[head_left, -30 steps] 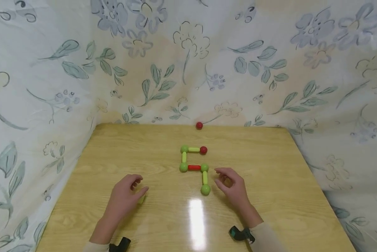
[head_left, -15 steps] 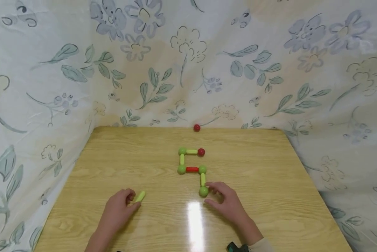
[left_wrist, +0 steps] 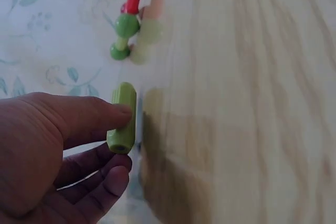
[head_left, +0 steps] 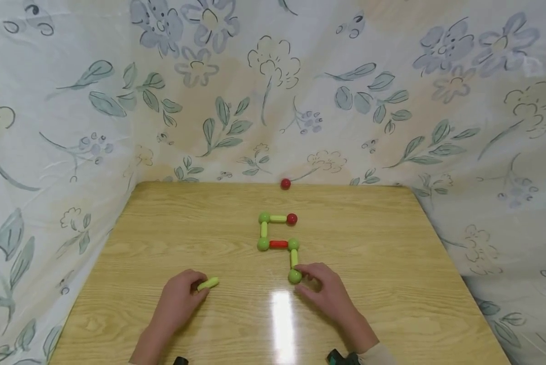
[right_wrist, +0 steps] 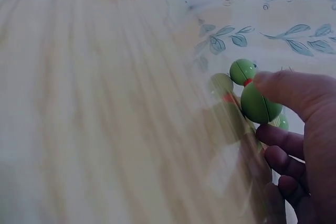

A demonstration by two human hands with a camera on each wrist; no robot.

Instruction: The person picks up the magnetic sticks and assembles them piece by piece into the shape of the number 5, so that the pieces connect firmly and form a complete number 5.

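Observation:
My left hand pinches a yellow-green toy rod between thumb and fingers. The rod points toward the right, away from the palm. My right hand has thumb and fingers at either side of a green ball, the near end of a joined shape on the table. That shape steps back through a yellow-green rod, a green ball, a red rod and more green balls and rods. It ends at a dark red ball.
A loose red ball sits at the far edge of the wooden table. Floral fabric hangs behind the table and along both sides. A bright reflection lies on the front of the tabletop.
My left fingers have closed on the loose rod and turned it more sideways. My right hand has come nearer and to the left, from beside the shape onto its near green ball.

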